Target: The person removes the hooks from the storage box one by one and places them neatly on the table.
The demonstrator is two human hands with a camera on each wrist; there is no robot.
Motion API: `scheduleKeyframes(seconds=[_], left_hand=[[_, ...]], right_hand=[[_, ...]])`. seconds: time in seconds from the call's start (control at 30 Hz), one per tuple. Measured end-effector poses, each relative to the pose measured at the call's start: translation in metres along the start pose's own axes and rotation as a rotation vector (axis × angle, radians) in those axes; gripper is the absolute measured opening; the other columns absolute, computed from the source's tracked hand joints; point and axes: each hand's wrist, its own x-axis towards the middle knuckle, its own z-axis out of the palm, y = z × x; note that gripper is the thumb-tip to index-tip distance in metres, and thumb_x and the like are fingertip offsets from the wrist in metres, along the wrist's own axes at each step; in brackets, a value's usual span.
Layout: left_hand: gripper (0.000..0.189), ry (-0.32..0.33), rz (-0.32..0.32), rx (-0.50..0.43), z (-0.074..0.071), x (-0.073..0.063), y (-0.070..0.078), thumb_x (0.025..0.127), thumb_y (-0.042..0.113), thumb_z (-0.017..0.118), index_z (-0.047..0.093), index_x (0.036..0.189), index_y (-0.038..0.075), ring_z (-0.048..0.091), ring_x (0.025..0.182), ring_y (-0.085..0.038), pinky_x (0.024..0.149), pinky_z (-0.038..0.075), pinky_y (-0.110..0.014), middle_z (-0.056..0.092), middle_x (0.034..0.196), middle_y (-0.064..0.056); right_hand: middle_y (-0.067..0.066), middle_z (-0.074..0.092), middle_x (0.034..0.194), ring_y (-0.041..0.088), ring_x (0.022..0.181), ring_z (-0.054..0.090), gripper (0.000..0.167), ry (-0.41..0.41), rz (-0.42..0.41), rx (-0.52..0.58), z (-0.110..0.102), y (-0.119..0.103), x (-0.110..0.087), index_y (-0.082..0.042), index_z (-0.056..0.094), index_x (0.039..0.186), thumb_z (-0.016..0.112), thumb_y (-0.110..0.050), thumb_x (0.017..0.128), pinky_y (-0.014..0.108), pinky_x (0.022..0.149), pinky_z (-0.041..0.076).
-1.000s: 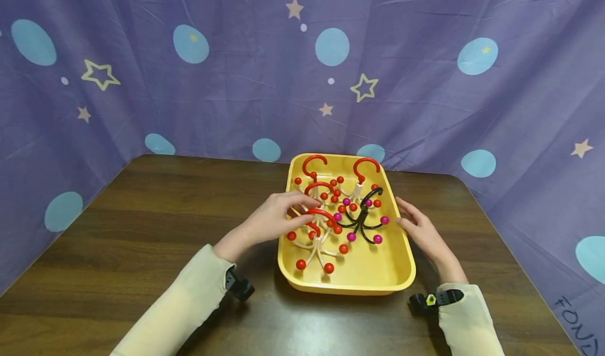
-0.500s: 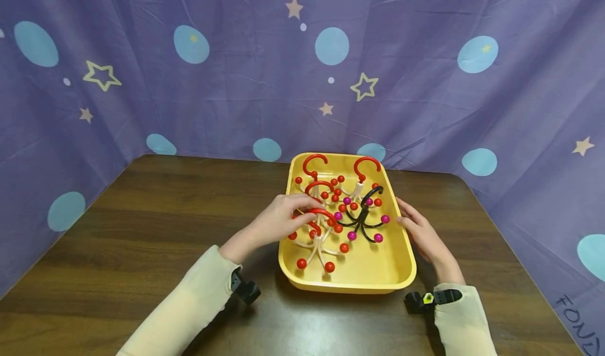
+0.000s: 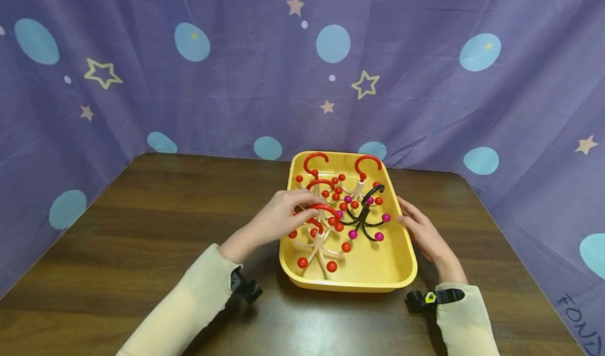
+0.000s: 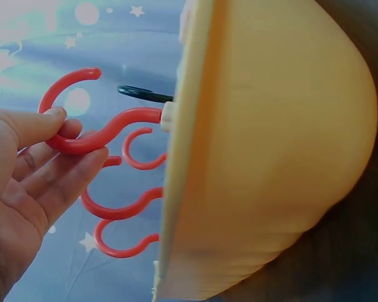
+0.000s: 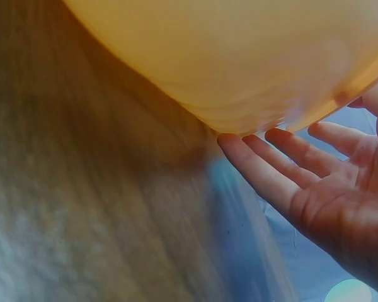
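Observation:
In the head view a yellow plastic tub [image 3: 347, 285] stands on the table, holding several hook-topped hangers with splayed arms and ball tips. My left hand [image 3: 274, 219] reaches over the tub's left side and pinches the red hook of the nearest white-armed hanger [image 3: 317, 244]. The left wrist view shows thumb and fingers on the curve of that red hook [image 4: 129, 117]. A black hanger [image 3: 363, 219] with magenta balls lies to its right. Outside the tub's right wall is my right hand [image 3: 427, 238]; its extended fingers [image 5: 264, 167] rest against the wall, the thumb near the rim.
Behind the held one are more red-hooked hangers, including one at the back right [image 3: 367, 167]. The brown wooden table [image 3: 189, 203] extends on both sides of the tub. A purple curtain [image 3: 246, 83] with stars and dots hangs behind its far edge.
My left fingers have drawn in around the red hook, and the hook has shifted slightly up and to the right. The right hand stays at the tub's side.

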Motion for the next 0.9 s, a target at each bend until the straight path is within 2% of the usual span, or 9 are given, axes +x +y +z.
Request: scheduleKeyframes(seconds=[0.4,0.67,0.9], left_hand=[[0.018,0.070,0.020,-0.004,-0.013,0.001,0.007,0.083,0.013,0.066,0.069,0.101,0.012,0.060,0.081,-0.006,0.070,0.050,-0.023,0.068,0.096,0.001],[0.018,0.146,0.055,-0.015,-0.030,0.001,0.010,0.082,0.012,0.067,0.069,0.100,0.011,0.055,0.071,-0.006,0.062,0.047,-0.023,0.067,0.088,0.002],[0.020,0.181,-0.017,-0.122,-0.049,-0.001,0.009,0.083,0.014,0.066,0.068,0.103,0.012,0.055,0.065,-0.007,0.057,0.046,-0.023,0.067,0.087,0.001]], right_hand=[[0.027,0.023,0.144,0.010,0.102,0.056,0.057,-0.004,-0.008,0.007,0.001,-0.001,0.000,-0.005,0.012,0.146,0.039,-0.018,0.097,0.026,0.078,0.050],[0.027,0.022,0.145,0.011,0.102,0.056,0.057,-0.012,-0.007,0.015,0.001,-0.001,-0.001,-0.005,0.012,0.146,0.039,-0.018,0.098,0.027,0.079,0.050],[0.029,0.024,0.143,0.010,0.101,0.056,0.057,-0.005,0.002,0.016,0.001,-0.002,-0.002,-0.005,0.012,0.146,0.039,-0.017,0.097,0.027,0.079,0.050]])
